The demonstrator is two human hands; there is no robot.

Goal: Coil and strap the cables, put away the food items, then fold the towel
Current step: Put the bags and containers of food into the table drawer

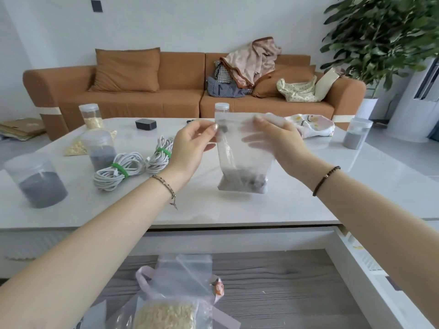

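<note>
Two bags, nearest: in the open drawer [285, 293] below me lies a clear bag of pale grain [166, 314]. A second clear bag [185, 264] lies partly over it, and a pink ribbon [142, 279] sits beside them on the grey wood-grain floor.
Left hand [190, 148]: thumb and forefinger pinch the top left corner of the zip bag [240, 162]; the other fingers curl loosely.
Right hand [280, 143]: it holds the bag's top right edge, thumb on my side of the plastic, fingers behind it and showing through.
Zip bag: clear and held upright between both hands over the table [237, 207], with dark grains [244, 182] settled at the bottom. I cannot tell whether its lower edge touches the tabletop.
Cables: a near coil [118, 173] and a far coil [160, 154], both white, lie just beside each other on the table left of my left hand. Each is bound with a green strap.
Jars: a near jar [35, 179] and a second jar [101, 149] at the left hold dark grey contents. A loose bag of pale flakes [76, 148] lies beside the second jar, and a flake jar [91, 116] stands farther back. A right jar [357, 136] with grey fill stands near the far right edge.
Black box [145, 124]: toward the table's far side.
Towel [311, 125]: patterned and bunched, on the far right of the table behind my right hand.
Sofa [142, 100]: orange-brown, beyond the table, with a cushion, clothes and bags on it.
</note>
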